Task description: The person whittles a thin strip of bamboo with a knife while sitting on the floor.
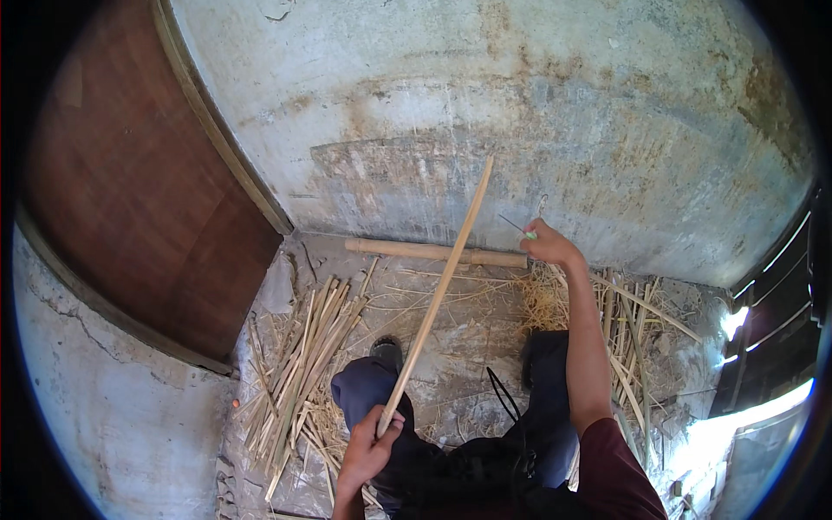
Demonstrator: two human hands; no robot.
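My left hand [368, 451] is closed round the lower end of a long, pale split bamboo strip [444, 286]. The strip slants up and away to the right, its narrowed far end in front of the wall. Out to the right, my right hand [550, 246] is closed on a small knife [512, 224] with a thin blade and what looks like a pale green handle. The blade points up and left, apart from the strip. Most of the handle is hidden by my fingers.
A bamboo pole [407, 250] lies along the base of the stained wall [416, 113]. Piles of split strips cover the floor at left [303, 364] and right [637, 321]. Curly shavings [542, 303] lie below my right hand. A brown door [139, 173] stands at left.
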